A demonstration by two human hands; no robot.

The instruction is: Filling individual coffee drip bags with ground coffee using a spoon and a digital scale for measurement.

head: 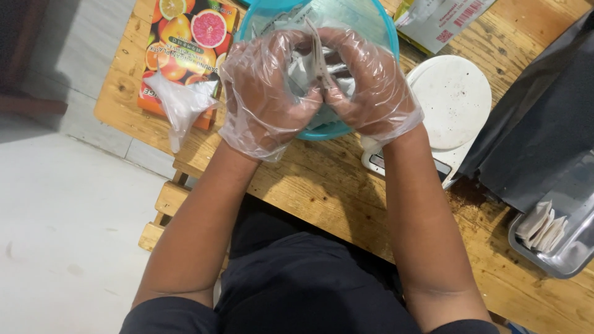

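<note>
Both hands — left hand (263,93), right hand (368,83) — pinch a grey sachet (309,62).

Clear crinkly plastic gloves on both hands (322,86), bare forearms, short dark sleeves, dark clothes.

This looks like a small home packing workspace, not a factory. A rough, knotty wooden plank table (322,185) stands on a plain pale tiled floor (62,216). At two o'clock sits a white round-topped digital weighing scale (451,102); at four o'clock, a shiny steel tray (572,260) of small white folded sachets (543,226). At eleven o'clock lies an orange, fruit-printed glove box (185,43) with a loose clear plastic glove (179,102) on it.
</note>
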